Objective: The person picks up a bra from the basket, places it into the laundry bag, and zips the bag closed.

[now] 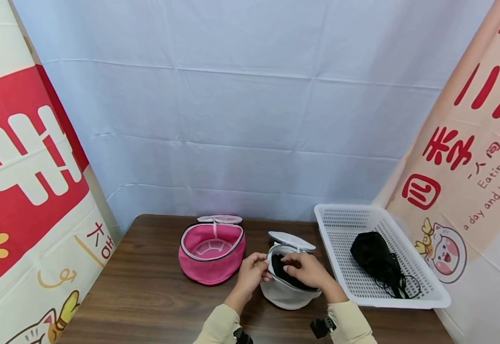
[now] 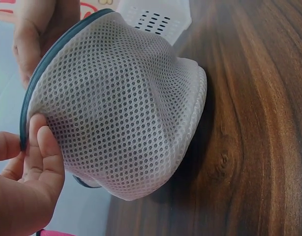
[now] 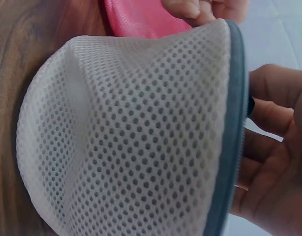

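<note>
pale blue cloth [image 1: 241, 119] hangs behind a wood-grain table [image 1: 146, 277], where a person in cream sleeves [image 1: 221, 325] works at a white mesh bag [image 1: 286, 297]. the left hand [image 1: 252, 273] pinches the bag's rim on its left side, at the dark zipper edging [image 3: 236, 123]. the right hand [image 1: 310, 271] reaches over the open mouth, bent fingers at the black cloth [image 1: 278, 269] inside; whether they grip it, one cannot tell. the bag stands on the table before the person, its round lid [image 1: 292, 240] folded back behind the mouth. just to its left, a pink mesh bag [image 1: 211, 271] stands open, its pale lid [image 1: 219, 219] at the back. to the right, a white plastic basket [image 1: 344, 220] holds a black bundle [image 1: 372, 253] with loose cords [image 1: 399, 289]. printed banners [image 1: 0, 95] flank the table.
</note>
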`<state>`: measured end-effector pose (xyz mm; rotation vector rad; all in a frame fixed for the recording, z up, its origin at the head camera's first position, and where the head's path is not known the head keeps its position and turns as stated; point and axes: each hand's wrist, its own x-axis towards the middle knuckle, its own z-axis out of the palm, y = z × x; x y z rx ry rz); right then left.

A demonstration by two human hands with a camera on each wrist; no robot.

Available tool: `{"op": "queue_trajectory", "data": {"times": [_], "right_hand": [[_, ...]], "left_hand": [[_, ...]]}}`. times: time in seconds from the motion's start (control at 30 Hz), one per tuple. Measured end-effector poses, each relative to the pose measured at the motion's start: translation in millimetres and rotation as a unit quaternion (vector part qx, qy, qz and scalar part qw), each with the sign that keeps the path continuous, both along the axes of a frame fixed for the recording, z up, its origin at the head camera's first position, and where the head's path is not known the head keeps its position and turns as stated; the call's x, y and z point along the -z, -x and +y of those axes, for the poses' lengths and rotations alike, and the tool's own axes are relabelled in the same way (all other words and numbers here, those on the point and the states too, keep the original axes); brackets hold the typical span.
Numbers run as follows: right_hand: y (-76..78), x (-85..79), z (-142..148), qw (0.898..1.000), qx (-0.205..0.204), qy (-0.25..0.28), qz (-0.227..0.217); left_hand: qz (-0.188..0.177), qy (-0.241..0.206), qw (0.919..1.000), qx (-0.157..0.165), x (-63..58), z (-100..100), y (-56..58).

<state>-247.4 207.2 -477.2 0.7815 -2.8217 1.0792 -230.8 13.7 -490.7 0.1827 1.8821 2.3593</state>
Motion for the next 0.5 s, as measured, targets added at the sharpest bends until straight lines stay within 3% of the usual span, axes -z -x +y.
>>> {"op": "queue_trajectory", "data": {"times": [0.27,0.5], "right_hand": [[0.6,4.0,0,0.997,-0.024,0.046,-0.059],[5.4,15.8,-1,0.995,-0.055,0.047,-0.066]], "left_hand": [[0.000,0.000,1.0000,-0.003,1.7,0,-0.2],[-0.002,0.001,1.0000,-0.004,2.2,-1,-0.7]]}}
